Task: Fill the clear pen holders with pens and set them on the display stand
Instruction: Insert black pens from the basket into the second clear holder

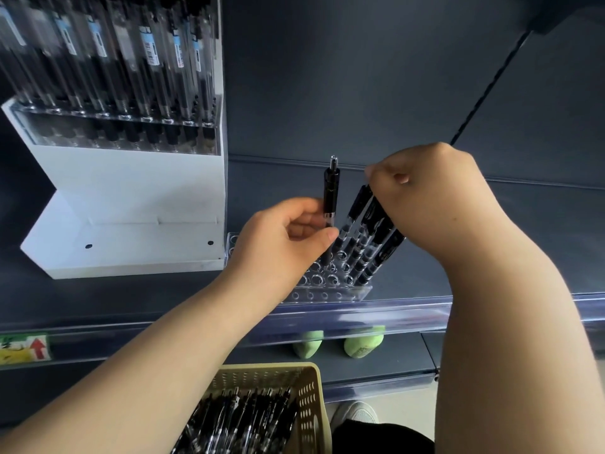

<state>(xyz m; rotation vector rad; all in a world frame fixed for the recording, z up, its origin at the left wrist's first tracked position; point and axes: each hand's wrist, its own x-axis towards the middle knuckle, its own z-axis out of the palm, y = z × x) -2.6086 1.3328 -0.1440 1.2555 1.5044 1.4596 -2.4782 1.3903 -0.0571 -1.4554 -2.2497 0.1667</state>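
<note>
A clear pen holder (327, 294) with rows of round holes lies on the dark shelf. My left hand (281, 244) pinches one black pen (330, 194) upright, its tip down among the holes. My right hand (425, 198) grips the tops of several black pens (370, 237) that lean in the holder's right end. The white display stand (131, 204) sits to the left on the same shelf, its upper tier full of pens.
A beige perforated basket (311, 404) with several loose pens is below, near my body. Two green objects (361, 344) lie on the lower shelf. A clear price rail (360, 314) runs along the shelf's front edge. The shelf's back wall is dark.
</note>
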